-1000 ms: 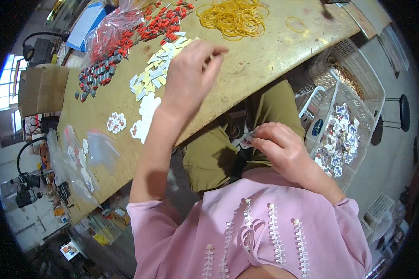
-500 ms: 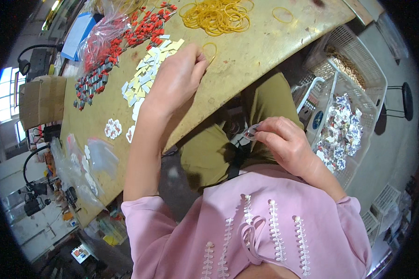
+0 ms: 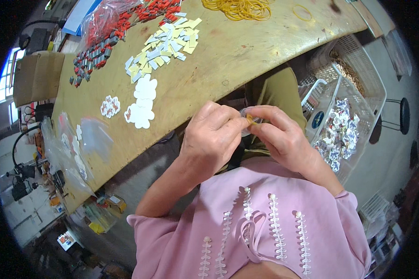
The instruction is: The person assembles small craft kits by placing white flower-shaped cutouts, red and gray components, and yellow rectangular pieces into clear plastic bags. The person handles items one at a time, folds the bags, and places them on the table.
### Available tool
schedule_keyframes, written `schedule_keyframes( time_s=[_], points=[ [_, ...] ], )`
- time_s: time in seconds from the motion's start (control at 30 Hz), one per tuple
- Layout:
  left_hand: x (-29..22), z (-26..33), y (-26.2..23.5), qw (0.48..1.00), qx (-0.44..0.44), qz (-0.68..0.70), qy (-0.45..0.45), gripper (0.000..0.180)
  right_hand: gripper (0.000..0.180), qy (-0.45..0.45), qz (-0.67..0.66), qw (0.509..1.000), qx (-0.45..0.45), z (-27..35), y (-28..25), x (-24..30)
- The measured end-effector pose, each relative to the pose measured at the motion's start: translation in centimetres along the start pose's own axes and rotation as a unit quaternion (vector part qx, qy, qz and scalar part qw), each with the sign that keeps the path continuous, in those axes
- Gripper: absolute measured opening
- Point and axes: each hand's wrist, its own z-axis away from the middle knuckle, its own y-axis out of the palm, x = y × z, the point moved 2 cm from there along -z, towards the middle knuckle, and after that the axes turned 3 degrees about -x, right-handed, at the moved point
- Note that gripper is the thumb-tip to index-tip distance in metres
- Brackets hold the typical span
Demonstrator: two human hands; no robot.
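- Left hand (image 3: 212, 139): fingers curled, tips meeting the right hand's; exact grip hidden, cannot tell.
- Right hand (image 3: 281, 135): thumb and forefinger pinching the packet.
- Packet (image 3: 245, 132): small, clear, shiny, mostly covered by fingers; above the lap, at the table's (image 3: 200, 79) near side.
- Band (image 3: 250, 119): thin, yellow, looped at the right fingertips.
- Bands (image 3: 239, 8): yellow heap, far side.

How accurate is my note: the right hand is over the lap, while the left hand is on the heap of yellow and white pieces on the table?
The left hand is misplaced: the head view shows it off the heap, over the lap, close to the right hand, which is as you noted.
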Motion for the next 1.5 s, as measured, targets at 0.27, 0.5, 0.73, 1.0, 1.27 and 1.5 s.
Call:
schedule_keyframes(
  time_s=[0.27,0.5,0.73,1.0,1.27,1.5],
  points=[
    [0.6,2.0,-1.2,0.972,0.22,-0.061,-0.049,0.02,0.021,-0.037,0.001,0.998,0.055,0.1,1.4,1.1],
    [0.2,1.9,-4.0,0.983,0.03,0.12,-0.134,0.041,0.019,-0.032,0.01,0.999,0.03,-0.7,0.5,1.6],
    [1.6,4.4,-1.1,0.945,-0.034,0.255,-0.2,0.027,0.023,-0.002,-0.013,0.999,0.03,-1.9,0.3,2.3],
    [1.5,4.9,-0.3,0.945,-0.097,0.235,-0.206,0.009,0.025,0.083,-0.042,0.996,0.017,-1.7,0.7,2.0],
    [1.5,5.1,1.1,0.947,-0.189,0.211,-0.151,0.008,0.019,0.142,-0.099,0.985,0.005,-1.9,2.2,1.5],
    [1.8,5.5,1.6,0.939,-0.162,0.256,-0.164,0.005,0.018,0.206,-0.239,0.945,0.091,-1.6,2.4,0.0]
  ],
)
